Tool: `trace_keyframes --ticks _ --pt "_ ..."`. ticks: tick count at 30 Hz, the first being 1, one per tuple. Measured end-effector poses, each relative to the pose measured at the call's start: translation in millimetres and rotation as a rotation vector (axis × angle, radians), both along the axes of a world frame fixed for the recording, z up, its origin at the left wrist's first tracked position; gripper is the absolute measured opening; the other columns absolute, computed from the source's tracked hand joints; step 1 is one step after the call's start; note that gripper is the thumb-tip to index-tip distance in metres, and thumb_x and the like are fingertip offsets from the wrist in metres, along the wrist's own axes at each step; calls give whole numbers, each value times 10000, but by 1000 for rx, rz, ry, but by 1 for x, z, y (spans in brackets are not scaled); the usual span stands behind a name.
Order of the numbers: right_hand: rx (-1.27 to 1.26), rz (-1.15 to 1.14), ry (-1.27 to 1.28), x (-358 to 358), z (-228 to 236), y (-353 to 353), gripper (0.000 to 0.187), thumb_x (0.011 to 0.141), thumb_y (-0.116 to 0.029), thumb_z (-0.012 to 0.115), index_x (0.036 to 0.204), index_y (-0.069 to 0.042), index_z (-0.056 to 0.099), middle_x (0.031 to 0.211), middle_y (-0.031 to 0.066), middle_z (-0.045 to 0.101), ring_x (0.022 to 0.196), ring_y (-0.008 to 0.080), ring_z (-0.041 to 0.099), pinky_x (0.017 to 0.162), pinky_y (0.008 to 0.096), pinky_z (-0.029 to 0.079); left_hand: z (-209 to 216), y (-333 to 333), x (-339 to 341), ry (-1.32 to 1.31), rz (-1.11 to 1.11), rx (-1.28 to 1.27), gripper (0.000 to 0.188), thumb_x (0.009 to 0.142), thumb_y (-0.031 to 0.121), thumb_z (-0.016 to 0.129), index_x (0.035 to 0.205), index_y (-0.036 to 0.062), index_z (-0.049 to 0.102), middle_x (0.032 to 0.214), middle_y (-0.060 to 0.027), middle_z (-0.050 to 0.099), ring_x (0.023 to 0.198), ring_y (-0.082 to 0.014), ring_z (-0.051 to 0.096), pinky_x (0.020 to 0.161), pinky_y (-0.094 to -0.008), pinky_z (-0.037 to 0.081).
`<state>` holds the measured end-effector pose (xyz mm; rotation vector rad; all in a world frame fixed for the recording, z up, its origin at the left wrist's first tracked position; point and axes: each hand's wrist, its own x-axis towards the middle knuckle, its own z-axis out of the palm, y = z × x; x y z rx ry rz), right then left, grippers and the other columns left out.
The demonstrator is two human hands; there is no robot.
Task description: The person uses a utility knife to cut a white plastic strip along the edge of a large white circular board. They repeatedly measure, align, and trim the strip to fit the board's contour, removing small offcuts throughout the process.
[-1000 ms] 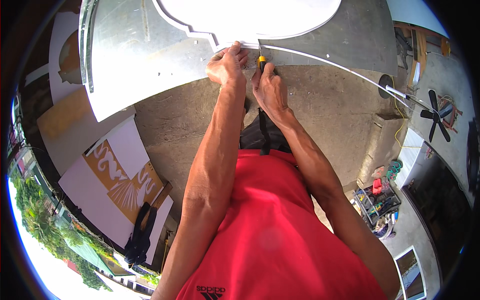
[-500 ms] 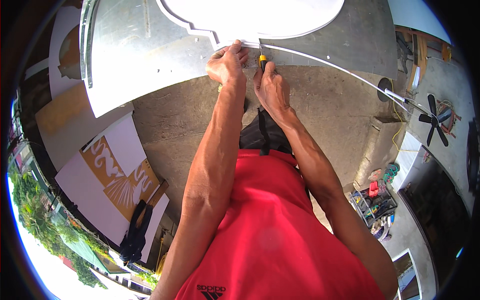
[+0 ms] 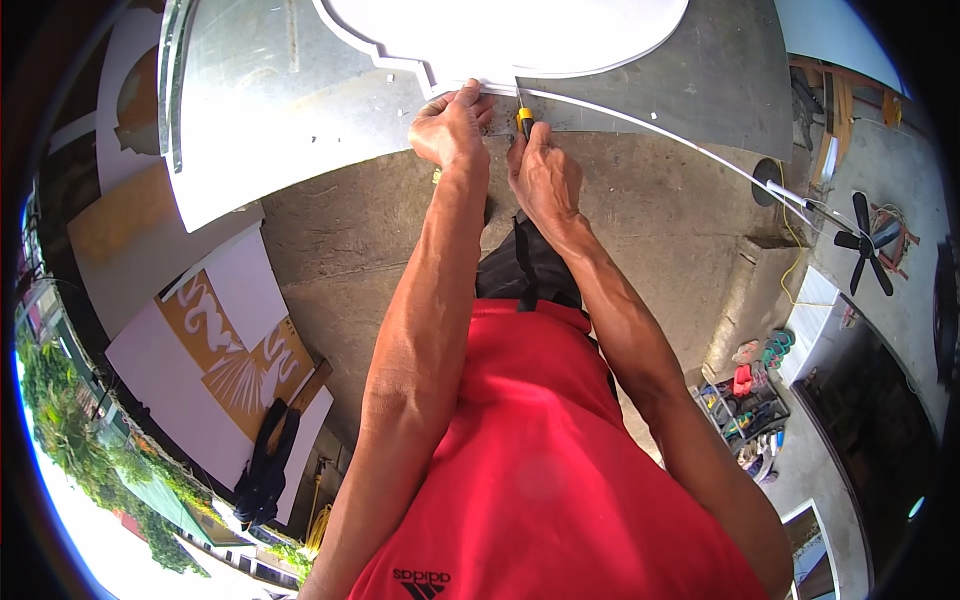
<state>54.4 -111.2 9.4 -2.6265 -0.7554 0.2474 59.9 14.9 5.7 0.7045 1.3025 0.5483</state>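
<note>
A white panel (image 3: 500, 35) with a curved, stepped outline lies on the grey metal tabletop (image 3: 250, 100). My left hand (image 3: 448, 128) is closed at the panel's near edge, thumb and fingertips pinching the thin white edging strip (image 3: 640, 122) there. From that spot the strip runs free in a long curve to the right, past the table's edge. Closed in my right hand (image 3: 546, 175) is a yellow-and-black handled tool (image 3: 526, 118) with a thin metal blade. Its tip touches or nearly touches the strip just right of my left fingers.
Small white scraps (image 3: 391, 78) lie on the tabletop. A black-bladed fan (image 3: 865, 243) stands at the right, near a yellow cord (image 3: 787, 262). Lower right is a rack of tools (image 3: 745, 410) with slippers (image 3: 778, 348) beside it. Cut sheets and a patterned brown board (image 3: 235, 350) lean at left.
The tool's tip has shifted very slightly left along the strip. Both hands keep nearly the same place and hold.
</note>
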Motion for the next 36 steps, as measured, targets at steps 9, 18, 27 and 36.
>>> trace_keyframes --ticks 9,18,27,36 --pt "-29 32 -28 5 1 -2 252 1015 -238 549 949 -9 469 564 173 640 480 351 668 426 437 517 -4 -1 0 -25 23 10 184 812 -59 778 897 -138 635 819 -228 714 682 -282 747 553 -314 624" --pt "8 54 2 9 1 -8 227 1000 -183 580 940 -2 457 612 200 654 533 385 675 472 480 513 -6 -1 0 -29 36 23 190 808 -51 788 894 -128 637 813 -212 715 678 -266 747 538 -296 612" --pt "-79 59 85 11 5 -7 244 1022 -238 535 997 -6 467 698 219 688 601 392 706 535 482 557 -3 -1 -1 -11 12 31 244 820 -55 783 978 -166 635 891 -238 720 744 -322 760 593 -328 654" --pt "-5 57 14 10 -1 -9 230 1009 -204 571 959 -11 456 613 190 656 539 387 678 487 490 516 -4 -2 -1 -32 46 47 196 807 -51 788 902 -131 637 807 -225 713 663 -269 747 533 -289 612"
